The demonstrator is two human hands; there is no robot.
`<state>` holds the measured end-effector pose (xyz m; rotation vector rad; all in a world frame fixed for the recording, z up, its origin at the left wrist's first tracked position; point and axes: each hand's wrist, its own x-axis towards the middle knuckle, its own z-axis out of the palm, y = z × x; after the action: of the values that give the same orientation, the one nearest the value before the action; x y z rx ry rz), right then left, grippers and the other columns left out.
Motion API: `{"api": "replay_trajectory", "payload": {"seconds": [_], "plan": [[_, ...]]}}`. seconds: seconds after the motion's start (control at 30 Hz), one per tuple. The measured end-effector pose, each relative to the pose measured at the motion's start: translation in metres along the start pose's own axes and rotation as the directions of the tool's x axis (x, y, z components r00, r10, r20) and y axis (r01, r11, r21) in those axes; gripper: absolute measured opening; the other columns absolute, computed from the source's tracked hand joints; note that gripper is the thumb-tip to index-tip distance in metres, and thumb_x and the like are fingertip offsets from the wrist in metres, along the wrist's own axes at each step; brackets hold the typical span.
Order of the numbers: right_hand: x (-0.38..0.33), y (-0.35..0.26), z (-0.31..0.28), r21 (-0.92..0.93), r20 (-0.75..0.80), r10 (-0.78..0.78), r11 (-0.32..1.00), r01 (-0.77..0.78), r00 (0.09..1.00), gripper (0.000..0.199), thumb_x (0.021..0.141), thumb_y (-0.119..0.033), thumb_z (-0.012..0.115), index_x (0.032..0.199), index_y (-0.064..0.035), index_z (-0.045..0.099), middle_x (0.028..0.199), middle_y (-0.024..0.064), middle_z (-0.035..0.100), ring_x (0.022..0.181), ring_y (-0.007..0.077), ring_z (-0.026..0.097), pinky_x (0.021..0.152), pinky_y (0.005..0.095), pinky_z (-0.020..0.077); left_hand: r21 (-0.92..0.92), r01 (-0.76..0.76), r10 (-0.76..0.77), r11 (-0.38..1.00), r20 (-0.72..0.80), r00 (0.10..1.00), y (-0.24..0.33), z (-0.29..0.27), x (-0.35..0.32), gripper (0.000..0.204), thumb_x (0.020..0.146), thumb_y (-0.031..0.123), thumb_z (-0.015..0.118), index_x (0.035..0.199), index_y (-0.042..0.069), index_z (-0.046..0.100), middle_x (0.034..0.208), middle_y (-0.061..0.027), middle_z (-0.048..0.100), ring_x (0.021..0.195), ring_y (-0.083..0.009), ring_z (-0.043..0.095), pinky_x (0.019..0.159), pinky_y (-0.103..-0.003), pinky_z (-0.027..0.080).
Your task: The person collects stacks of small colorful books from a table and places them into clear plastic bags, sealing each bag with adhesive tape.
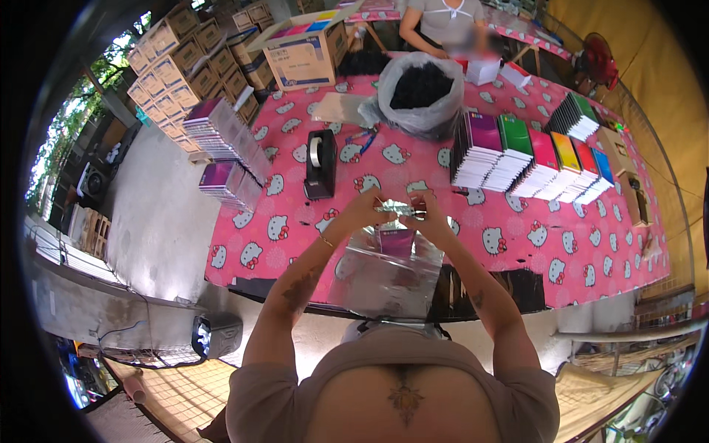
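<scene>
Both of my hands are at the table's front middle, fingers pinched together on a crinkled edge of clear plastic film (399, 288). My left hand (363, 211) holds the film from the left, and my right hand (428, 214) holds it from the right, a small gap apart. Between and just below them lies a purple notebook (396, 242), partly covered by the shiny film. The rest of the film spreads toward me over the table's front edge. Left of my left hand stands a black tape dispenser (320, 173) with a roll of tape.
Rows of colored notebooks (476, 159) stand at the right; purple stacks (227, 184) at the left edge. A plastic bag (421, 111) with black contents, pens (368, 142) and an open carton (303, 63) are farther back. Across the table, another person (447, 22) handles a white box.
</scene>
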<state>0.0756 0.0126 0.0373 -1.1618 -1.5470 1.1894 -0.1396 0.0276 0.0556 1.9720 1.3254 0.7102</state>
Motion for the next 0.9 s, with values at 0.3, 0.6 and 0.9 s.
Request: {"api": "replay_trajectory", "payload": {"seconds": [0.3, 0.6, 0.9], "plan": [[-0.008, 0.011, 0.011, 0.006, -0.089, -0.055, 0.998, 0.056, 0.994, 0.038, 0.08, -0.008, 0.078, 0.111, -0.0048, 0.054, 0.112, 0.0101, 0.051, 0.102, 0.022, 0.059, 0.087, 0.0343, 0.0511, 0.077, 0.389, -0.217, 0.918, -0.723, 0.656, -0.136, -0.097, 0.007, 0.037, 0.084, 0.024, 0.077, 0.11, -0.001, 0.068, 0.083, -0.0046, 0.068, 0.065, -0.0123, 0.057, 0.062, -0.026, 0.048], [-0.009, 0.008, 0.012, -0.002, -0.099, -0.057, 0.998, 0.057, 0.993, 0.034, 0.082, -0.008, 0.076, 0.108, -0.0043, 0.056, 0.112, 0.009, 0.05, 0.102, 0.021, 0.059, 0.087, 0.0333, 0.0509, -0.79, -0.021, -0.566, 0.612, -0.457, 0.686, -0.162, -0.06, -0.022, 0.012, 0.084, 0.014, 0.072, 0.087, 0.003, 0.069, 0.073, -0.0019, 0.064, 0.055, -0.0064, 0.049, 0.047, -0.024, 0.036], [-0.013, 0.009, 0.018, 0.092, -0.15, -0.007, 0.996, 0.021, 0.989, 0.035, 0.081, -0.005, 0.076, 0.108, -0.0024, 0.054, 0.11, 0.0095, 0.051, 0.099, 0.0199, 0.059, 0.085, 0.0322, 0.0519, 0.523, -0.004, 0.106, 0.852, -0.165, 0.981, -0.026, -0.11, 0.01, 0.017, 0.081, 0.021, 0.07, 0.082, 0.004, 0.071, 0.079, -0.0156, 0.07, 0.074, -0.0358, 0.069, 0.066, -0.043, 0.053]]}}
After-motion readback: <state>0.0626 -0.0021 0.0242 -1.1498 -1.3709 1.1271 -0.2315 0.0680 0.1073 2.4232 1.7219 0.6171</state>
